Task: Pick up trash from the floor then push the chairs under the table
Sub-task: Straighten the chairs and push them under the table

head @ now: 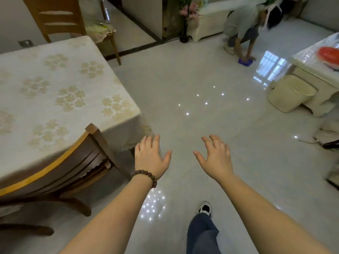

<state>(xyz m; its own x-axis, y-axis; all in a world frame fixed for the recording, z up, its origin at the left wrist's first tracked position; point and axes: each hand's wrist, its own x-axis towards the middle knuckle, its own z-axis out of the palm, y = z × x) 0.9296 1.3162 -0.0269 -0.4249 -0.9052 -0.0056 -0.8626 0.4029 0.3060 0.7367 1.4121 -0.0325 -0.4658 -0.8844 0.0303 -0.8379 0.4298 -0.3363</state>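
- both arms reach forward over the floor [192, 74], a glossy pale tile that mirrors ceiling lights as small white dots.
- the left hand [150, 156] is palm-down, its fingers [146, 142] spread and loose, gripping nothing; it hovers just beside the hanging corner of the tablecloth.
- a bracelet [146, 176] of round brown beads rings the left wrist.
- the right hand [216, 156] is likewise palm-down with fingers splayed and empty, well apart from any furniture.
- the surface [55, 92] at left is rectangular, draped in a cream cloth woven with gold flower clusters and edged in lace.
- two wooden chairs show. the near chair [73, 162] has a curved, slatted dark-brown back with a lighter yellow top rail; it is tucked against the near edge of the surface, its back rail running from lower left up to the right.
- the far chair [55, 17] is lighter wood with horizontal slats, upright at the far side of the surface, its seat not pushed under.
- no trash can be made out on the open tiles near the hands.
- one foot in a black-and-white shoe [205, 208] steps forward below a blue denim leg.
- a second person [242, 28] crouches at the far side, hands on a blue cloth [245, 61] on the tiles.
- a cream, boxy lidded bin [289, 93] sits at right beside a pale cabinet carrying a red watermelon half [329, 55].
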